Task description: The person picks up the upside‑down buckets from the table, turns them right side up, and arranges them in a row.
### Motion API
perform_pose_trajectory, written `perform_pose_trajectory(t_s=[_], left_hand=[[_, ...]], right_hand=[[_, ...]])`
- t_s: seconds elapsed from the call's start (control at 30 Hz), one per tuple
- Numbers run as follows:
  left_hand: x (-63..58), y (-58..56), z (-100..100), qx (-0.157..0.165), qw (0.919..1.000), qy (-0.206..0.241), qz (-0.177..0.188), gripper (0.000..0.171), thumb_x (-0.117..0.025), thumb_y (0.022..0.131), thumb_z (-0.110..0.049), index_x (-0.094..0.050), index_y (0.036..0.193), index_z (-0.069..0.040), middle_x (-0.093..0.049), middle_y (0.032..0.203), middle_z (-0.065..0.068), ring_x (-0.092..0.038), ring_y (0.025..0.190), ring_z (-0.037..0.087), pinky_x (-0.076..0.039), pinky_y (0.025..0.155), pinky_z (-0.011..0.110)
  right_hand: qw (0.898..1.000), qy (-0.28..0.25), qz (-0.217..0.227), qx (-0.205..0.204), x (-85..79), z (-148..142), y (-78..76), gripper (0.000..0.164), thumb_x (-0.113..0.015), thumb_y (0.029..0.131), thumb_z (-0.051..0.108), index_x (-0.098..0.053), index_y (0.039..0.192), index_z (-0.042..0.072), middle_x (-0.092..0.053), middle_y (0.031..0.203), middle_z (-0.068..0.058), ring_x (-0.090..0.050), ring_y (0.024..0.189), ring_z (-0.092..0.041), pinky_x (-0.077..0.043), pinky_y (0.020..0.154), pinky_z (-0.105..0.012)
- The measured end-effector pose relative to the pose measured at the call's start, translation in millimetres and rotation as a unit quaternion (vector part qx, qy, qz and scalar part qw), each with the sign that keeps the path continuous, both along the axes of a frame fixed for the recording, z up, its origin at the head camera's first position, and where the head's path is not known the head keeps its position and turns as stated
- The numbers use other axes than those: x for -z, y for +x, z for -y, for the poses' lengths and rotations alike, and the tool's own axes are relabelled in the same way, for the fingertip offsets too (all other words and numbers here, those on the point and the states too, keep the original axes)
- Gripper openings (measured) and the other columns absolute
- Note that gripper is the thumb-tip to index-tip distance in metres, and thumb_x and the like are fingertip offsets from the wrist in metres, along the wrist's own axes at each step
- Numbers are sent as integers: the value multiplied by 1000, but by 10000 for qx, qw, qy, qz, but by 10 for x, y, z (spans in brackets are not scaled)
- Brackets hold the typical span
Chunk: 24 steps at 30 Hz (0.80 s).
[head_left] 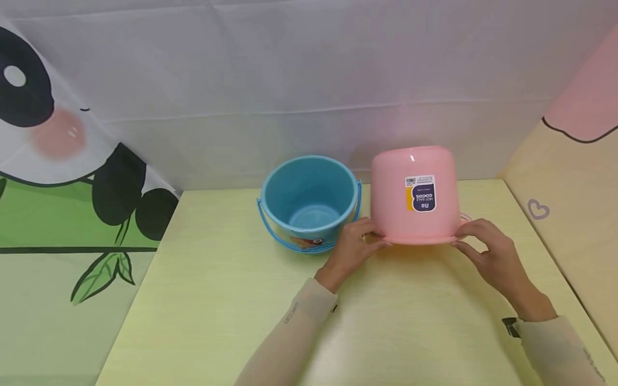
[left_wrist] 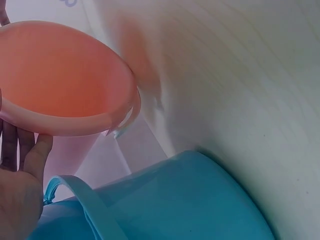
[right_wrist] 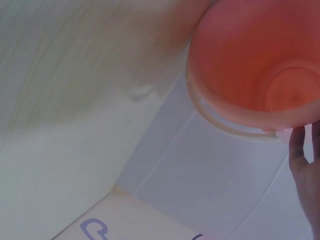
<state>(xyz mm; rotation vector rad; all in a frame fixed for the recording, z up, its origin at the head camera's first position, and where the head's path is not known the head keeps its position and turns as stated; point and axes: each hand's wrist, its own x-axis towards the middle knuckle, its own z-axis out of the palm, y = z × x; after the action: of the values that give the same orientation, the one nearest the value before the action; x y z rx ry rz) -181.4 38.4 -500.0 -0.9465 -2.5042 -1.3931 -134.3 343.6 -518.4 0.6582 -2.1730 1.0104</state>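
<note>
A pink bucket [head_left: 391, 198] is held upside down, its label upside down too. My left hand [head_left: 354, 242] pinches the left side of its rim and my right hand [head_left: 494, 256] pinches the right side. Both wrist views look into its mouth, where the rim [left_wrist: 75, 126] appears raised off the table. Its pale handle [right_wrist: 217, 124] hangs loose at the far side of the rim. Just left of my left hand stands a blue bucket [head_left: 309, 187], upright, with its blue handle [head_left: 275, 233] folded down toward me.
The pale yellow table [head_left: 207, 316] runs back to a grey-white cloth wall [head_left: 232, 145]. A cartoon-printed panel [head_left: 58, 220] stands at the left, and a cream panel [head_left: 574, 236] with a heart closes off the right side.
</note>
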Motion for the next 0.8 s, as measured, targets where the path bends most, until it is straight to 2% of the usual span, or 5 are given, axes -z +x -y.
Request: perform_pose_trajectory(t_s=[0.27, 0.4, 0.5, 0.63, 0.8], left_hand=[[-41, -14, -16, -117, 9999, 37, 42, 22, -89, 83, -13, -80, 98, 0, -75, 95, 11, -70, 91, 27, -57, 84, 22], [-73, -24, -18, -92, 9997, 149, 156, 22, -89, 84, -12, -79, 99, 1, -75, 96, 12, -70, 93, 31, -58, 86, 23], [-99, -25, -24, -111, 9995, 170, 244, 22, -88, 85, -12, -79, 100, 2, -74, 96, 13, -70, 94, 33, -61, 87, 29], [-137, 19, -28, -164, 9991, 162, 361, 22, -87, 86, -13, -78, 100, 2, -73, 97, 13, -70, 93, 28, -63, 88, 37], [-181, 85, -37, -272, 9986, 189, 417, 21, -86, 87, -14, -79, 100, 0, -74, 97, 11, -69, 91, 20, -62, 86, 26]], right_hand=[[9999, -95, 16, -81, -73, -10, 11, 59, -61, 102, 54, -73, 96, -4, -70, 94, -17, -57, 116, 9, -42, 106, -9], [9996, -231, -143, -59, -71, -5, -18, 55, -64, 100, 49, -73, 94, -5, -70, 93, -19, -59, 118, 8, -43, 105, -8], [9992, -308, -259, -44, -75, -2, -46, 56, -65, 99, 48, -73, 94, -7, -69, 92, -21, -58, 116, 10, -44, 103, -8], [9989, -355, -287, 54, -116, 14, -15, 58, -65, 99, 48, -72, 94, -9, -69, 91, -23, -57, 111, 12, -44, 99, -7], [9990, -347, -166, 211, -180, 30, 49, 60, -63, 98, 51, -72, 95, -8, -68, 90, -20, -55, 102, 12, -43, 95, -4]])
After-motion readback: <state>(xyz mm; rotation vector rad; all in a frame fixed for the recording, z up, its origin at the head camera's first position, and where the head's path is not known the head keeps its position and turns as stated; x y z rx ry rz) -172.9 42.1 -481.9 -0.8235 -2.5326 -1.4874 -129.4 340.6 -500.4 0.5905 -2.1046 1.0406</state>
